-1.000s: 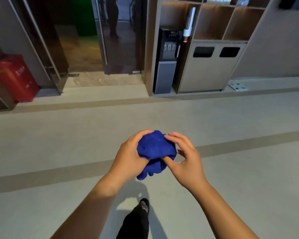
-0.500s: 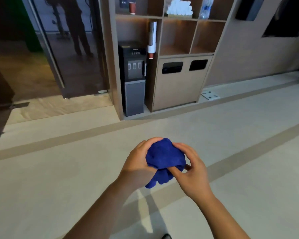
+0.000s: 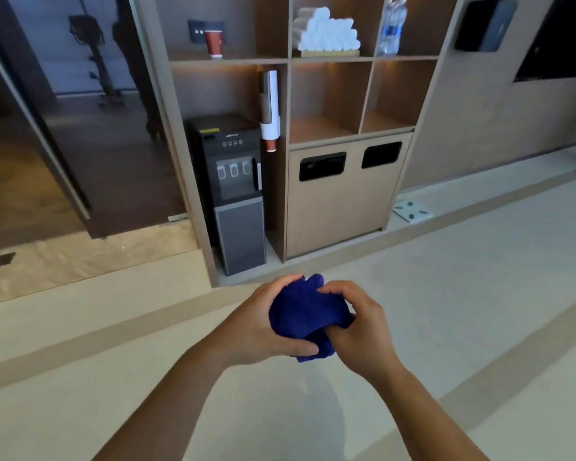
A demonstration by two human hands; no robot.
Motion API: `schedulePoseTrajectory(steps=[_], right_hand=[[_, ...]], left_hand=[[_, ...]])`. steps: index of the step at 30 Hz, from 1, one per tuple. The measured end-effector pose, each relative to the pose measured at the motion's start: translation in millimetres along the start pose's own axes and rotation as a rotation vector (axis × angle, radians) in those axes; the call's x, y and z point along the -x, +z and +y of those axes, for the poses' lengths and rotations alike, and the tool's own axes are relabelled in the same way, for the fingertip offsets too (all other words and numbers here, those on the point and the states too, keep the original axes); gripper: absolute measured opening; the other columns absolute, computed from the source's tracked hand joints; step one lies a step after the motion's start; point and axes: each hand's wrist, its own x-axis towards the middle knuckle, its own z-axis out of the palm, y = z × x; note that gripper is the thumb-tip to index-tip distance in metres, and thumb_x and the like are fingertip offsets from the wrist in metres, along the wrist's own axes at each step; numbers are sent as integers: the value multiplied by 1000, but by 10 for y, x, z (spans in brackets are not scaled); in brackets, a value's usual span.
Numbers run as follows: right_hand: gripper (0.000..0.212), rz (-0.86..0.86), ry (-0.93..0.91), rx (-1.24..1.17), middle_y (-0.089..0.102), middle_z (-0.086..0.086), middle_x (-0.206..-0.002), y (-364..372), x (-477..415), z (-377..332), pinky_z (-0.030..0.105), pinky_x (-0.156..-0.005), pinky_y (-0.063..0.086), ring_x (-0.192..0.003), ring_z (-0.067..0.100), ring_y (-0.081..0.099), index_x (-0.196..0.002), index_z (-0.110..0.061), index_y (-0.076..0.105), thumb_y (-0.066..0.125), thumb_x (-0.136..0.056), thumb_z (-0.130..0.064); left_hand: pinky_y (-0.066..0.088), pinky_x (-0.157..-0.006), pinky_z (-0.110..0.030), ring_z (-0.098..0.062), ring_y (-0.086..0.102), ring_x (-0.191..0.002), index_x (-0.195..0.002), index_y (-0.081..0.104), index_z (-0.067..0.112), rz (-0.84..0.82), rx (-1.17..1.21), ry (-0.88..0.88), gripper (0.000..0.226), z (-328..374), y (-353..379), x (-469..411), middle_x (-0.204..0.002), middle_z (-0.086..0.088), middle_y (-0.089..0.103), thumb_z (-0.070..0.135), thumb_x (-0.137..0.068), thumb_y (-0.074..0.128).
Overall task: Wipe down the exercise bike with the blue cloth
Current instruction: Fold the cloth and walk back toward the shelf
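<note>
Gripping blue cloth (image 3: 305,316), dark, crumpled into ball; left hand (image 3: 258,327) and right hand (image 3: 363,331) fingers curled around it.

Both forearms are bare to the frame edge, with 2 hands free of gloves, rings or watches.

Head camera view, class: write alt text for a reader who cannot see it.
Two bare hands, left hand and right hand, bunch a blue cloth between them above a pale floor. Ahead stands a wooden shelf unit holding a black water dispenser. No exercise bike is in view.
</note>
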Motion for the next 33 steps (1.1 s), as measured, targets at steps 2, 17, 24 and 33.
schedulePoseTrajectory(steps=[2, 17, 24, 33], right_hand=[[57, -15, -13, 23, 61, -22, -98, 16, -498, 157, 10, -71, 45, -95, -1, 56, -94, -37, 58, 63, -60, 9], [51, -77, -255, -103, 61, -11, -107, 516, -4602, 1192, 18, -79, 50, -102, 7, 57, -100, -17, 61, 65, -63, 19], [52, 7, -362, -183, 61, -13, -108, 632, -6211, 1476, 17, -82, 48, -105, 6, 57, -97, -19, 64, 63, -60, 18], [53, -13, -514, -216, 54, -8, -119, 709, -8266, 2022, 24, -83, 51, -113, 8, 53, -108, -28, 59, 66, -66, 4]], left_hand=[[53, -83, -22, 1, 47, -112, -126, 34, 55, 8, 60, -14, 81, -34, -193, -431, -123, 31, 43, 54, -60, 80], [53, -91, -38, -13, 56, -115, -131, 36, 50, -79, 297, 11, 91, -593, -2185, -4265, -134, 14, 47, 43, -56, 86], [51, -94, -40, -14, 58, -114, -122, 44, 44, 22, 452, 60, 88, -610, -2823, -5629, -128, 10, 55, 42, -46, 90], [48, -95, -30, 2, 47, -117, -132, 35, 46, 407, 104, 189, 78, -385, -3631, -7216, -130, 27, 42, 29, -70, 79]])
